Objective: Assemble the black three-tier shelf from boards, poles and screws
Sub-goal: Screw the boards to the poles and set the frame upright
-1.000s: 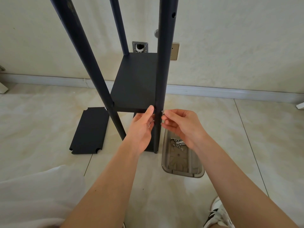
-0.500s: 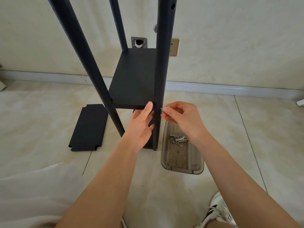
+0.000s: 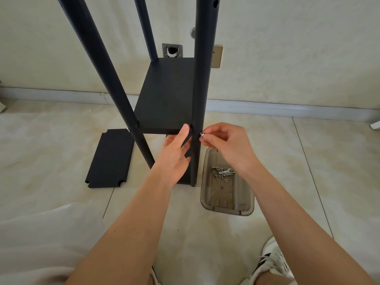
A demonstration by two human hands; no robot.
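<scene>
Moved slightly back from the front pole [image 3: 202, 89], right hand [image 3: 224, 145] pinching a screw [image 3: 202, 135] seemingly part-seated, while left hand [image 3: 174, 153], fingers straight, steadies the middle board [image 3: 166, 99]; tightening remains.

Frame [image 3: 170, 95]: stands on the floor before the wall
Loose board [image 3: 110, 159]: flat on the floor, left of the frame
Tray [image 3: 226, 204]: on the floor, just right of the near right pole [image 3: 200, 99]
Screws [image 3: 223, 172]: in the tray's far end
Left hand [image 3: 174, 155]: left of that pole
Right hand [image 3: 228, 145]: right of it, above the tray
</scene>
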